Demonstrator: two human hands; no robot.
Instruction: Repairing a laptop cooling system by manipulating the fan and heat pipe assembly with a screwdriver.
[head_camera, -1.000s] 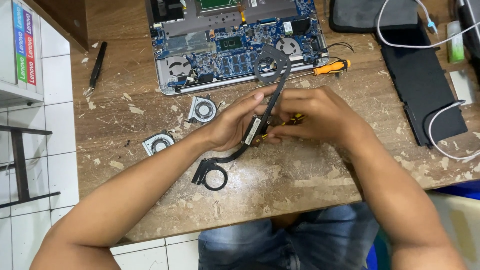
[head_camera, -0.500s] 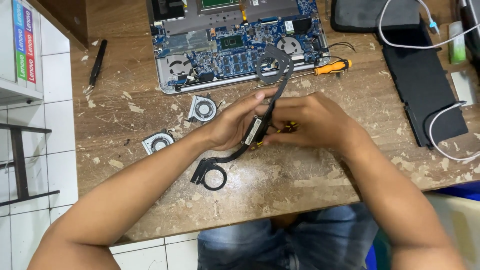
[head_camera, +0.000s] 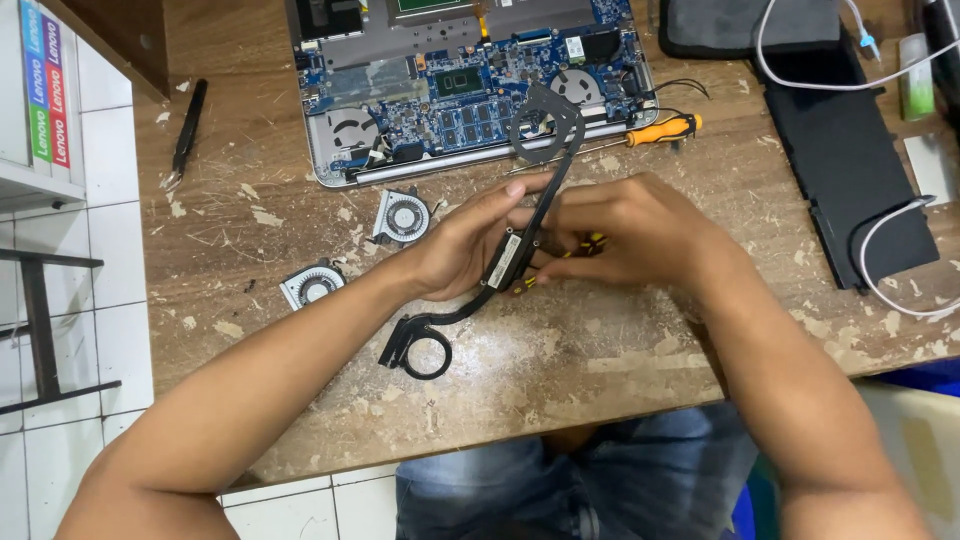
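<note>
On a worn wooden surface (head_camera: 620, 370), an opened laptop (head_camera: 470, 90) lies at the far edge, two removed fans (head_camera: 402, 216) near the middle, while left hand (head_camera: 462, 245) and right hand (head_camera: 640, 235) fingers grip a black heat pipe (head_camera: 500, 265) lifted free above the middle.

Worn wooden table (head_camera: 620, 370), white tiled floor (head_camera: 100, 190), dark metal stand (head_camera: 40, 320) at left.

a white box (head_camera: 35, 95) stands off the desk's (head_camera: 620, 350) left edge, its side bearing narrow labels (head_camera: 45, 90) in blue, purple, red and green. no screens show.
</note>
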